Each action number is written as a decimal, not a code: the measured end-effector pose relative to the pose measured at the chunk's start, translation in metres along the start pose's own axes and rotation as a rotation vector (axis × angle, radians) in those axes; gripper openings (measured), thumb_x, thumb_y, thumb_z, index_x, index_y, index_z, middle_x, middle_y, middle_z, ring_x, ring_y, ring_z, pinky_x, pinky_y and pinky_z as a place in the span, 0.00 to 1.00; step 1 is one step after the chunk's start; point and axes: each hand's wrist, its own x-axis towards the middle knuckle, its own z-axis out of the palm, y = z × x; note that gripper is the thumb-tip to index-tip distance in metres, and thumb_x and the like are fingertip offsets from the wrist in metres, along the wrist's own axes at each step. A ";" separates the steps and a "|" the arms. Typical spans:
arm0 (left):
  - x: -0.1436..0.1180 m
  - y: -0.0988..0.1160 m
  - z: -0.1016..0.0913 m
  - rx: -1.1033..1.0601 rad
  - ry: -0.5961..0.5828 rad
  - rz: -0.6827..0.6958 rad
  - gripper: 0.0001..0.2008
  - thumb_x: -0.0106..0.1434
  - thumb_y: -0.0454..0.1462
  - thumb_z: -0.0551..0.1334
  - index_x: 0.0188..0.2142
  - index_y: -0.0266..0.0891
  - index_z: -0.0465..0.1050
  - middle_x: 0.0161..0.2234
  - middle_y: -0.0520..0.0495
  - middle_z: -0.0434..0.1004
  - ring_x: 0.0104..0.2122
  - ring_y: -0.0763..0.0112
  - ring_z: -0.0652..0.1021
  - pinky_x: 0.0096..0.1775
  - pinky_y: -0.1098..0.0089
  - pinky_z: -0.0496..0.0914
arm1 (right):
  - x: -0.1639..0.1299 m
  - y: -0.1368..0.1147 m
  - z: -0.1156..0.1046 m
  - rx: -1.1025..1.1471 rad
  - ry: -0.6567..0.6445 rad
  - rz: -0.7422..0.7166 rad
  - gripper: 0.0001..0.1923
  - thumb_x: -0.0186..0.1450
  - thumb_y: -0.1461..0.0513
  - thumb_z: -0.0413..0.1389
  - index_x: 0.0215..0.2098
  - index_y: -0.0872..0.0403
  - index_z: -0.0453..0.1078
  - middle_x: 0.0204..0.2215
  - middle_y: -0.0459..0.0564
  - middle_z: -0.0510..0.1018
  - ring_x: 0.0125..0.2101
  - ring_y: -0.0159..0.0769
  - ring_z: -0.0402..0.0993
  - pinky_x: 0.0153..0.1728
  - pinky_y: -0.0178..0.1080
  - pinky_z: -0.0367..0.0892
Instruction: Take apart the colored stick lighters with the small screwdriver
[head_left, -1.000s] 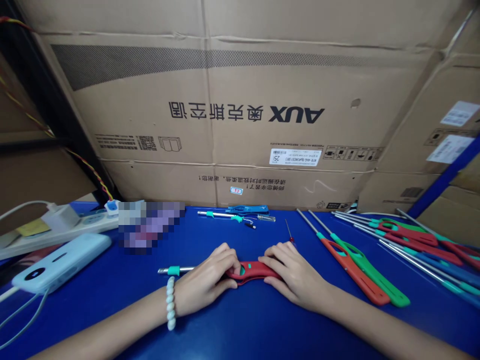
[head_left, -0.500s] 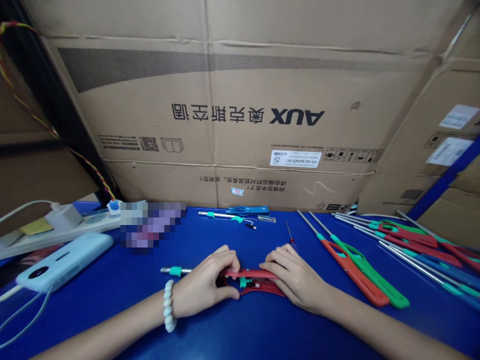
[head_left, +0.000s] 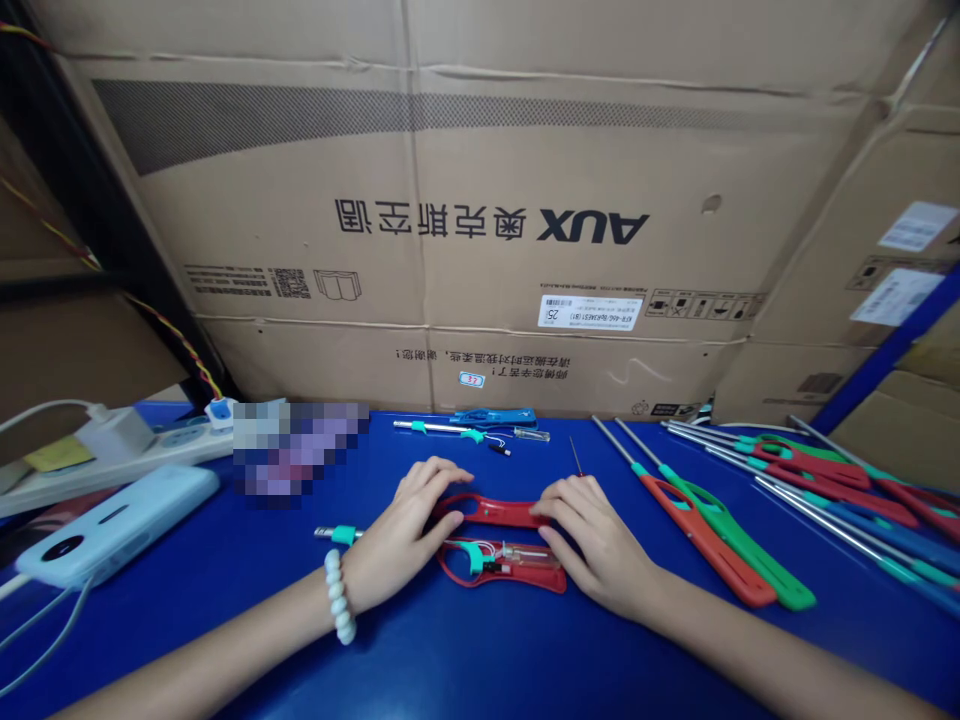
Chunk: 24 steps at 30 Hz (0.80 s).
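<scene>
A red long-nosed lighter lies in two halves on the blue table (head_left: 480, 660). The red cover half (head_left: 491, 512) sits just beyond the base half (head_left: 506, 566), whose wires and fuel tube show. My left hand (head_left: 401, 535) holds the cover's left end with its fingers, a white bead bracelet on the wrist. My right hand (head_left: 589, 540) pinches the cover's right end and rests by the base. The lighter's metal nozzle with its green collar (head_left: 341, 535) sticks out to the left.
Several assembled red and green lighters (head_left: 720, 535) lie at the right. A blue opened lighter (head_left: 487, 425) and a small screwdriver (head_left: 576, 457) lie beyond the hands. A power bank (head_left: 112, 530) and power strip (head_left: 112, 455) are at the left. Cardboard boxes (head_left: 480, 230) wall the back.
The closed red lighter has been split: both hands lifted the cover half off and moved it away from me, exposing the base's insides.
</scene>
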 end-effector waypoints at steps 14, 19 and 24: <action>0.000 0.013 -0.006 0.230 -0.231 0.259 0.04 0.66 0.31 0.58 0.39 0.40 0.67 0.38 0.50 0.71 0.40 0.65 0.66 0.42 0.66 0.55 | 0.001 0.000 0.005 -0.018 -0.067 -0.067 0.09 0.68 0.62 0.49 0.34 0.56 0.69 0.29 0.49 0.70 0.32 0.36 0.60 0.37 0.42 0.52; 0.000 0.012 -0.002 0.328 -0.214 0.321 0.04 0.67 0.30 0.54 0.39 0.39 0.65 0.38 0.48 0.71 0.38 0.65 0.66 0.42 0.65 0.55 | 0.001 0.002 0.008 -0.074 -0.042 -0.076 0.11 0.69 0.62 0.48 0.34 0.56 0.69 0.29 0.50 0.71 0.31 0.36 0.60 0.36 0.42 0.52; 0.000 0.009 -0.003 0.385 -0.142 0.363 0.09 0.70 0.29 0.46 0.39 0.38 0.63 0.36 0.47 0.71 0.36 0.65 0.67 0.42 0.64 0.55 | 0.001 0.004 0.009 -0.102 -0.030 -0.074 0.12 0.69 0.62 0.47 0.34 0.56 0.69 0.29 0.50 0.71 0.32 0.37 0.61 0.36 0.42 0.52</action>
